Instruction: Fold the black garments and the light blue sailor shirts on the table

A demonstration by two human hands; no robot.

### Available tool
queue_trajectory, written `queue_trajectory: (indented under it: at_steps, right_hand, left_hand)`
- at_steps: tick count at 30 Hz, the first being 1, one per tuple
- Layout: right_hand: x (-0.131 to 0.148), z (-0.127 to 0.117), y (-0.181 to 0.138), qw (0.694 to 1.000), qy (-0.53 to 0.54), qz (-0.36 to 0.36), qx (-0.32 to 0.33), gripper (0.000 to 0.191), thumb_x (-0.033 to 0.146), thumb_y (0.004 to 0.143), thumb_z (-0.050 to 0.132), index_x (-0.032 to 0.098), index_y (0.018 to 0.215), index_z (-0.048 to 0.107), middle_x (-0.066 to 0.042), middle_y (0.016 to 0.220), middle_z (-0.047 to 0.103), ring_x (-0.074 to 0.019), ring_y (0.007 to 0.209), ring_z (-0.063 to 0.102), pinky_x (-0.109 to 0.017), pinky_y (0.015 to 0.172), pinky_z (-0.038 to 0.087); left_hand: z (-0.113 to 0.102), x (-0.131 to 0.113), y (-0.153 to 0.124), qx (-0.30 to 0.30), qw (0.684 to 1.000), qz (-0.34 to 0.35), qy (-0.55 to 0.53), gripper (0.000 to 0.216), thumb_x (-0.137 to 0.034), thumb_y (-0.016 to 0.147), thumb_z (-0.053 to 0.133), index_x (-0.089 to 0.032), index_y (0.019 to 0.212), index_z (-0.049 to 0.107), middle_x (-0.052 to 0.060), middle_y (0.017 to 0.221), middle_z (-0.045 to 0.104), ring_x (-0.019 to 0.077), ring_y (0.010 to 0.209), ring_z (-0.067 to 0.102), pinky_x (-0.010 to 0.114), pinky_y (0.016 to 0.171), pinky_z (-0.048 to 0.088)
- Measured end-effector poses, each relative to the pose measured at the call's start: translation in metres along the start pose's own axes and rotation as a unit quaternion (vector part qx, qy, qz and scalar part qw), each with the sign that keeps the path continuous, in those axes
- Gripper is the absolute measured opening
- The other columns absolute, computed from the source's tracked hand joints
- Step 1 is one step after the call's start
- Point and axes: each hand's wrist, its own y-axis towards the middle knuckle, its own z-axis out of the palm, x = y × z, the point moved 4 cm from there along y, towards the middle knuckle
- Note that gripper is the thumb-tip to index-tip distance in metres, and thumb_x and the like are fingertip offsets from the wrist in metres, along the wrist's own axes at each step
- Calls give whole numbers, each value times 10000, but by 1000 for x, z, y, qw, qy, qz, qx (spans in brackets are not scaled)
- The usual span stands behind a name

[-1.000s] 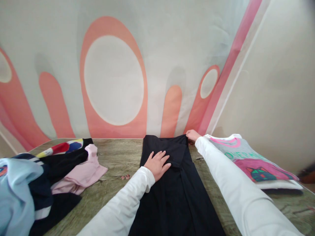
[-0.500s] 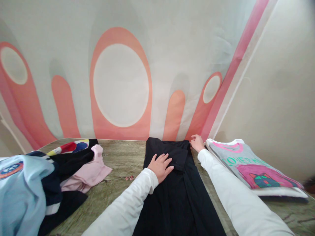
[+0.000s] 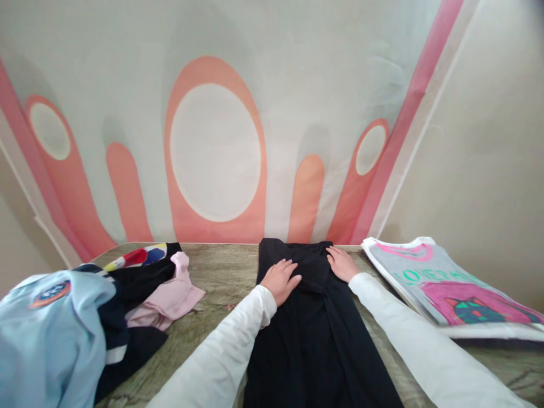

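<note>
A black garment (image 3: 314,345) lies lengthwise on the table in front of me, its far part folded over near the back edge. Its exact kind cannot be told. My left hand (image 3: 279,281) rests flat on the folded part, toward the left side, fingers spread. At the far right corner of the cloth, my right hand (image 3: 341,263) lies with fingers stretched onto the fabric's edge. Neither hand grips the cloth. The near end of the garment runs out of view at the bottom.
On the right is a stack of flat shirts, topped by a grey one with a pink print (image 3: 467,289). A loose heap on the left holds a light blue garment (image 3: 55,334) and a pink one (image 3: 170,297). Behind the wood-patterned table (image 3: 221,272) rises a painted wall (image 3: 289,85).
My right hand has come down from beside the garment onto its far right corner, fingers now extended. My left hand stays on the folded part. The view has shifted slightly left.
</note>
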Motion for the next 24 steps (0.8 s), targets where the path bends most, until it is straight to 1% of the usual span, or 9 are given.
queue_trajectory:
  at_steps: [2,3,7,10,13,16,19,21,24]
  right_hand:
    - [-5,5,1,1000,-7,-2,7,397,248,834,358,111,1172,516,-125,1258,476,-211,1192,386,-355,1019,251]
    - [-7,7,1,1000,-9,-2,8,403,254,836,355,107,1175,514,-127,1264,471,-210,1200,377,-359,1024,241]
    - [-12,12,0,1000,-16,16,1,422,298,842,343,131,1197,497,-110,1279,459,-217,1218,350,-385,1015,242]
    - [-13,7,0,999,-16,30,-12,406,308,832,364,153,1175,517,-99,1254,486,-228,1200,365,-384,999,263]
    - [-10,-5,-1,999,-6,37,-36,365,270,805,407,147,1116,555,-110,1174,545,-228,1127,429,-363,976,291]
    - [-3,-16,-3,998,16,15,-60,317,239,794,424,165,1059,582,-95,1106,578,-214,1064,468,-345,950,315]
    - [1,-18,-5,999,23,-7,-39,286,232,797,433,203,1019,611,-70,1102,584,-213,1057,469,-342,933,326]
    - [-1,-18,-5,1000,6,16,-26,280,236,792,447,214,1006,626,-72,1097,589,-231,1046,474,-363,918,333]
    - [-4,-23,-5,998,-11,55,-35,264,233,780,459,204,964,646,-85,1064,599,-249,1012,492,-377,886,348]
  left_hand:
    - [-4,20,6,-11,999,-36,4,454,-421,897,251,-188,1250,415,68,1322,410,180,1252,298,357,1010,278]
    - [-5,32,8,-12,998,-58,14,439,-397,898,260,-181,1242,424,73,1319,414,182,1250,304,359,1007,281]
    - [-5,73,7,10,988,-130,77,442,-396,877,311,-187,1252,415,85,1360,355,226,1253,299,450,1000,254]
    - [-5,91,4,17,983,-156,98,460,-411,870,313,-198,1269,391,79,1381,316,240,1263,277,491,994,232]
    - [-7,96,5,19,980,-173,92,439,-393,868,318,-210,1258,403,69,1371,338,241,1259,285,498,986,238]
    - [-10,95,8,7,980,-181,85,413,-382,856,353,-212,1220,447,63,1344,384,237,1236,323,475,978,261]
    - [-16,93,9,-18,978,-189,85,381,-380,835,403,-215,1163,505,59,1296,449,221,1192,382,407,967,298]
    - [-19,94,9,-33,976,-199,83,367,-372,817,433,-205,1128,536,64,1254,493,212,1159,419,366,954,319]
    - [-24,95,7,-54,973,-213,75,333,-332,796,456,-197,1079,569,63,1202,535,206,1108,464,335,922,350]
